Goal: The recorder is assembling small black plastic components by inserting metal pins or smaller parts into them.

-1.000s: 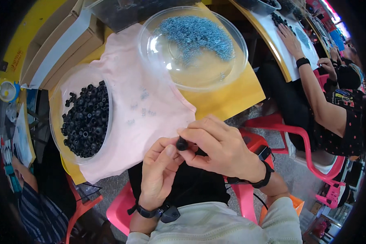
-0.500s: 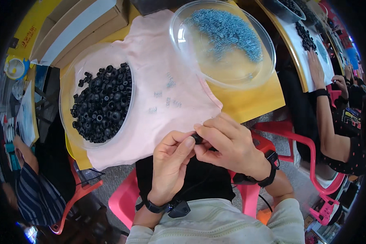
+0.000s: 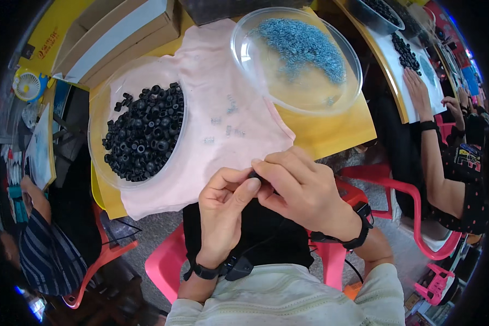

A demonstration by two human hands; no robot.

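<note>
The left hand and right hand pinch a small black part by the near edge of the pink cloth — fingers hide more of it than a second ago, seemingly mid-work.

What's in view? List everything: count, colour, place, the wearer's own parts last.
Table: 1, yellow, centre
Cloth: 1, pink, on table
Marks: several, grey, on cloth
Left tub: 1, clear, on cloth
Pieces: many, black, left tub
Right tub: 1, clear, upper right
Bits: many, blue, right tub
Box: 1, brown, upper left
Bin: 1, dark, top centre
Fan: 1, yellow-blue, far left
Chairs: several, pink and red, left, centre, right
Co-workers: at least 2, dark-clad, both sides
Clutter: uncountable, mixed, rim, blurred
Held piece: 1, black, centre, mostly hidden
Sleeves: 2, pale, bottom
Left grip: 1, bare, on held piece
Right grip: 1, bare, on held piece
</note>
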